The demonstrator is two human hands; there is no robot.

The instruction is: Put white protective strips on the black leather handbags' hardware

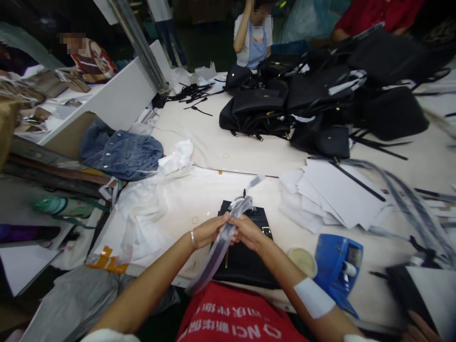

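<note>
Head view: the fingers of the left hand [210,232] and the right hand [249,232] are curled tight around a plastic-wrapped strap [221,247]. The two fists touch at its middle, so neither hand is nearer to it than the other. The strap's long axis runs on a slant: its lower end hangs toward the person's red garment [228,318] at lower left, and its upper end, with loose film, sticks up and away to the right. Directly beneath the hands a black handbag [245,266] lies flat on the white table [213,190], gold hardware showing just beside the right hand. Right of the bag sit a round pale container [302,261] and a blue tape dispenser [338,266], with a fanned stack of white sheets [338,194] beyond. Crumpled white tissue [149,209] and a denim jacket [121,152] lie to the left. A pile of black handbags [313,104] fills the far side, well apart, where other people sit. Nothing stands between the hands and the bag below.
</note>
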